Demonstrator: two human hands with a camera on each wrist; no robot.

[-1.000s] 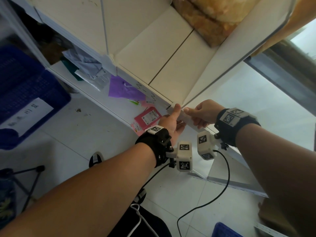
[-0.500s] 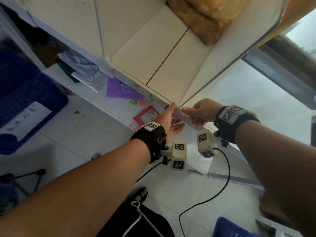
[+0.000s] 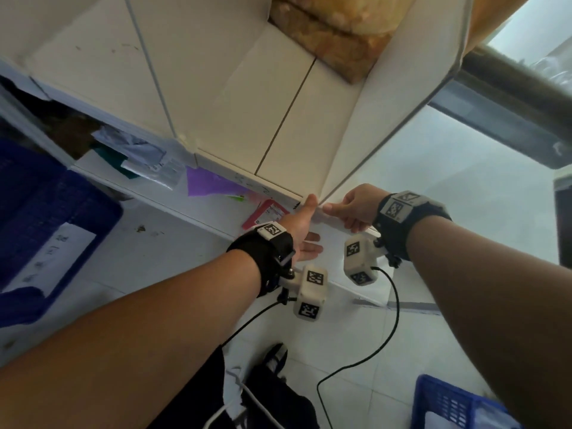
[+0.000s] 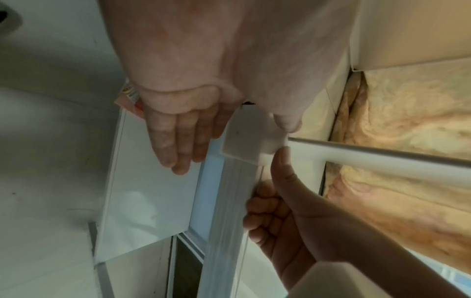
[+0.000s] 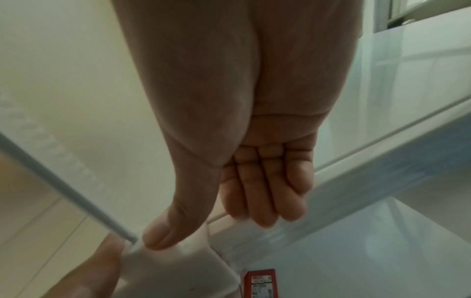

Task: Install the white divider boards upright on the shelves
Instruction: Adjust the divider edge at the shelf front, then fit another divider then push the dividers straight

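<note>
A white divider board [image 3: 387, 113] stands upright at the right end of the white shelf [image 3: 247, 119], its thin front edge [image 4: 382, 159] reaching the shelf's front corner. A small white clip [image 4: 244, 141] sits at that corner. My left hand [image 3: 311, 222] has straight fingers and presses its thumb against the clip. My right hand [image 3: 340, 216] curls its fingers round the shelf's front rail [image 4: 224, 221] and lays its thumb on the clip [image 5: 173, 260]. The board's foot is hidden behind the clip and the thumbs.
A brown bundle [image 3: 334, 35] lies at the back of the shelf. Purple [image 3: 213, 185] and red [image 3: 266, 213] packets lie on the lower shelf. A blue crate [image 3: 46, 212] stands left, a blue basket [image 3: 448, 404] bottom right. A black cable [image 3: 387, 335] hangs below my wrists.
My left hand's fingers have straightened and its thumb has stretched up to the corner. My right hand has kept its hold on the rail.
</note>
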